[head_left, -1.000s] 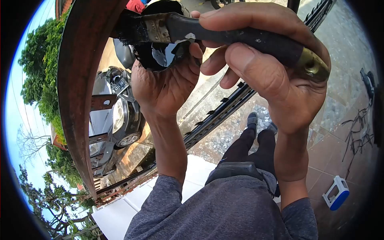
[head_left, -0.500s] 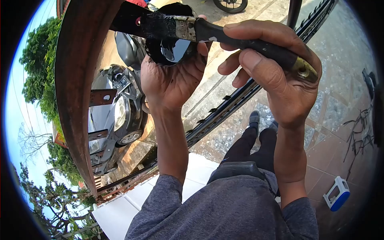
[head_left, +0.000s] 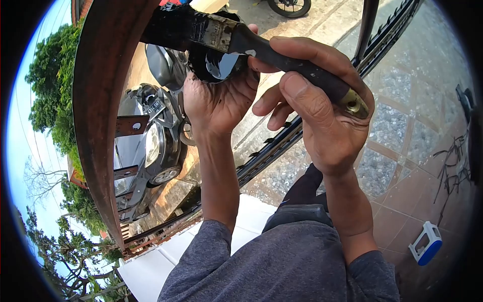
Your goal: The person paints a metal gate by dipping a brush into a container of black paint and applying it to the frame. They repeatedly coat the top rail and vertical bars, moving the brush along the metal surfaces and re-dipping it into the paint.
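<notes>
A curved, rust-brown metal beam with a rough, matte face arches beside the person's right hand and left hand, the right with its thumb and fingers closed around the smooth, rounded handle of a paintbrush, the left cupped around a round, black-smeared container of glossy liquid. The brush slants in front of that container, its scuffed metal ferrule leading to wet black bristles that overlap a flat, shiny black tab by the beam.

Rusty metal beam blocking the tip of the paintbrush; below it, a gap between the forearms, toothed rail crossing behind!
</notes>
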Demonstrator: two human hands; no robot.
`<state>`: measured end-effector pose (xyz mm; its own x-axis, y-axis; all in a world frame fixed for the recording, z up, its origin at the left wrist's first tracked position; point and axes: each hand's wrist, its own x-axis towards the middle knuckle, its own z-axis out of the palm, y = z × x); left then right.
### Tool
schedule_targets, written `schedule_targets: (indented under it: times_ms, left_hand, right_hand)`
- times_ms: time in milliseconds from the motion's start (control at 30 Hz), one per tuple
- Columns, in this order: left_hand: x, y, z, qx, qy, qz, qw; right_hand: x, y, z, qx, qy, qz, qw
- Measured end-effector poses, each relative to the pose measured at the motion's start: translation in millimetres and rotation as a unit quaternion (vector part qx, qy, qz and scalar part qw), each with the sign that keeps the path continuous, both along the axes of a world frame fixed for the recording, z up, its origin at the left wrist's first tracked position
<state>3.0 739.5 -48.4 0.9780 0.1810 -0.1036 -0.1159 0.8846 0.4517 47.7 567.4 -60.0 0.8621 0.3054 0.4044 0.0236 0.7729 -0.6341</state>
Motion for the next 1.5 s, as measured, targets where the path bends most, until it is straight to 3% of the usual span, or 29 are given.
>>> schedule_targets:
  times_ms: [67,100,200,400,500,633,767,900,1033,1100,1200,1500]
  left_hand:
    - [1,1,1,-0.068,-0.021,-0.019,0.997]
    - [3,1,0,-0.016,-0.011,-0.014,1.000]
    - [3,1,-6,-0.067,0.003,0.007,0.998]
    - [7,2,-10,-0.133,-0.088,-0.128,0.979]
    - [9,1,-12,-0.123,-0.057,-0.104,0.985]
    - [9,3,-12,-0.109,-0.035,-0.081,0.990]
    - [7,5,-10,-0.101,-0.033,-0.080,0.991]
    - [9,7,-6,-0.073,0.023,-0.012,0.997]
    - [7,10,-10,-0.045,0.013,-0.012,0.999]
    - [9,5,-2,-0.112,-0.026,-0.053,0.992]
    - [9,18,-15,-0.092,-0.066,-0.094,0.989]
    - [6,3,1,-0.105,-0.034,-0.062,0.992]
  right_hand:
    - [2,-3,-8,-0.022,0.003,0.008,1.000]
    - [2,-6,-12,-0.036,0.004,0.011,0.999]
    - [7,-16,-12,-0.044,0.007,0.002,0.999]
    - [39,8,6,0.069,0.024,0.081,0.994]
    - [39,-3,-6,-0.043,0.009,0.069,0.997]
    - [33,-12,-12,0.013,0.044,0.047,0.998]
    - [24,1,0,0.011,0.007,0.039,0.999]
    - [12,-6,-17,-0.027,0.031,0.004,0.999]
    - [-9,-10,-7,-0.037,0.024,-0.011,0.999]
    - [-21,-3,-3,-0.025,-0.007,-0.012,1.000]
    - [-26,17,-8,0.000,-0.061,-0.030,0.998]
    - [-25,24,-9,0.036,-0.096,-0.064,0.993]
